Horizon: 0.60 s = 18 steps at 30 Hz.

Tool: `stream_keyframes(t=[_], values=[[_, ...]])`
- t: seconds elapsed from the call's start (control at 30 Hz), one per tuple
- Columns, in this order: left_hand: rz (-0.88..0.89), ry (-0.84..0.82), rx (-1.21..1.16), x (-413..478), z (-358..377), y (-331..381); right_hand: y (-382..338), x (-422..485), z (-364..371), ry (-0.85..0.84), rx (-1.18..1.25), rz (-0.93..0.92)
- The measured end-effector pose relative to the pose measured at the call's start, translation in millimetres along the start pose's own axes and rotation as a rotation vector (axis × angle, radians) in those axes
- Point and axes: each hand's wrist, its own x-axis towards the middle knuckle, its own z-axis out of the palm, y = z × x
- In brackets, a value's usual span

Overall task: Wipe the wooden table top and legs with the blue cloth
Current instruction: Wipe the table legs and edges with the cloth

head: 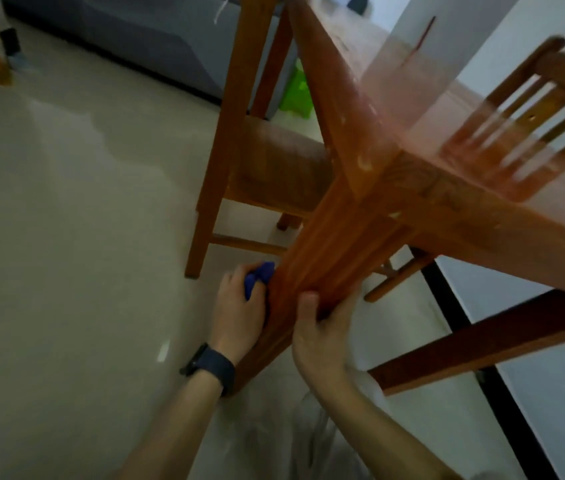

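The wooden table's glossy top (412,84) fills the upper right, seen from its corner. Its near corner leg (322,251) runs down toward me. My left hand (236,313), with a dark watch on the wrist, holds the bunched blue cloth (257,275) pressed against the left face of that leg. My right hand (322,337) grips the same leg from the right side, thumb on its front face, fingers wrapped behind. The lower part of the leg is hidden behind my hands and left forearm.
A wooden chair (274,168) stands tucked at the table's left side and a second chair (551,91) at the right. A grey sofa (128,32) lines the back wall. A green stool (295,95) is under the table. Pale tiled floor (66,202) spreads left.
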Motion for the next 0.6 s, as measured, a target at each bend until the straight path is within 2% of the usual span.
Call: stream_keyframes(t=[0.07, 0.37, 0.47, 0.6], values=[[0.005, -0.069, -0.031, 1, 0, -6, -3, -13, 5, 0.059, 0.037, 0.073], [0.099, -0.244, -0.188, 9, -33, -21, -5, -23, 21, 0.216, -0.209, 0.008], [0.212, -0.189, -0.217, 16, -33, -11, 10, -33, 29, 0.209, -0.278, -0.014], [0.507, -0.058, -0.213, 16, -24, 16, 47, -63, 37, 0.133, -0.439, -0.032]])
